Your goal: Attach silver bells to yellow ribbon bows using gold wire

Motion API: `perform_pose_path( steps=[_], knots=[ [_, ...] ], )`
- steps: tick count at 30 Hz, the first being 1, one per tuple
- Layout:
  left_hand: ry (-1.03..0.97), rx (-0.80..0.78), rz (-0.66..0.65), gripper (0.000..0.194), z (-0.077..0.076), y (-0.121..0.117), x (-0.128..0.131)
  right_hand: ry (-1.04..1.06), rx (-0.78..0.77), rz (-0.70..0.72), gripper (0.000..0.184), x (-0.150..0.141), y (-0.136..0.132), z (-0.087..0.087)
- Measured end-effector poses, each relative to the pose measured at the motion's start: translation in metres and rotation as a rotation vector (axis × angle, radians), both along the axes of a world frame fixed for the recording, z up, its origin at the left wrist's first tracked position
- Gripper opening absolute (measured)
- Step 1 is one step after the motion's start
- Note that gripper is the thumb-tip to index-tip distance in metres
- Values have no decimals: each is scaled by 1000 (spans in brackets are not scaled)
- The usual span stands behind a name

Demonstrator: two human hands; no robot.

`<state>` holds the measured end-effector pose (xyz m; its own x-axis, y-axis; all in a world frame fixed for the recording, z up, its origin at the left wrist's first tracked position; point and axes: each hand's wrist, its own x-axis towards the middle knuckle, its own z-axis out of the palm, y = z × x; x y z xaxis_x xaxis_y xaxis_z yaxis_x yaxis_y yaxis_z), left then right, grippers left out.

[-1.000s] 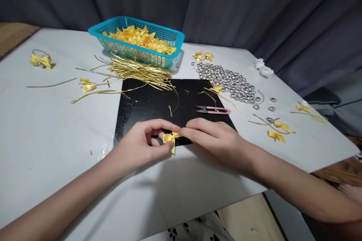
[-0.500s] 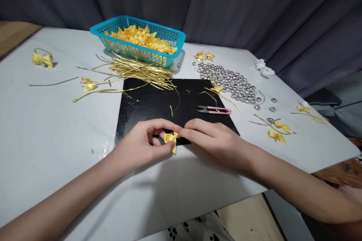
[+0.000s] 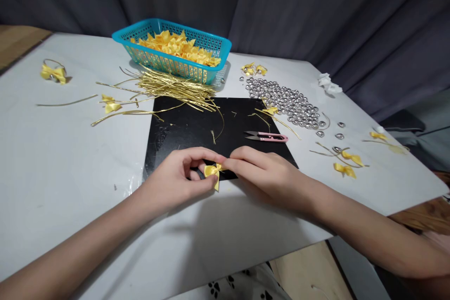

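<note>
Over the near edge of a black mat [image 3: 183, 136], my left hand [image 3: 186, 173] is closed on a yellow ribbon bow [image 3: 212, 172], its thumb pressed on one loop. From the other side, my right hand [image 3: 267, 173] pinches at the bow's right part, its fingertips meeting my left index finger. Part of the bow is covered by the fingers. Beyond my right hand lie pink thread snips [image 3: 270, 137], blades pointing left. A pile of gold cords [image 3: 172, 86] spreads across the mat's far edge.
A blue basket [image 3: 140, 54] full of yellow bows stands at the back. Silver heart-like beads [image 3: 281, 101] are heaped right of the mat. Loose bows with cords [image 3: 346, 168] lie at the right, and a finished-looking bow [image 3: 52, 73] at the far left. White scraps [image 3: 329, 84] sit near the right edge.
Almost nothing differs; both hands keep the same grip on the bow, and the view has shifted very slightly.
</note>
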<state>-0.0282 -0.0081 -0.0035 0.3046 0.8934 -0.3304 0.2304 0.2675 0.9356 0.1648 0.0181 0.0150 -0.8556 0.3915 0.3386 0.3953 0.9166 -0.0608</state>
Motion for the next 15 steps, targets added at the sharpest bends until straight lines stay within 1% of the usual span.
perform_pose_path(
  steps=[8, 15],
  knots=[
    [1, 1, -8, 32, 1, 1, -1, -3, -16, -14, 26, -1, 0, -3],
    [-14, -16, 5, 32, 3, 1, -1, 3, 20, 5, 25, 0, -2, -4]
  ],
)
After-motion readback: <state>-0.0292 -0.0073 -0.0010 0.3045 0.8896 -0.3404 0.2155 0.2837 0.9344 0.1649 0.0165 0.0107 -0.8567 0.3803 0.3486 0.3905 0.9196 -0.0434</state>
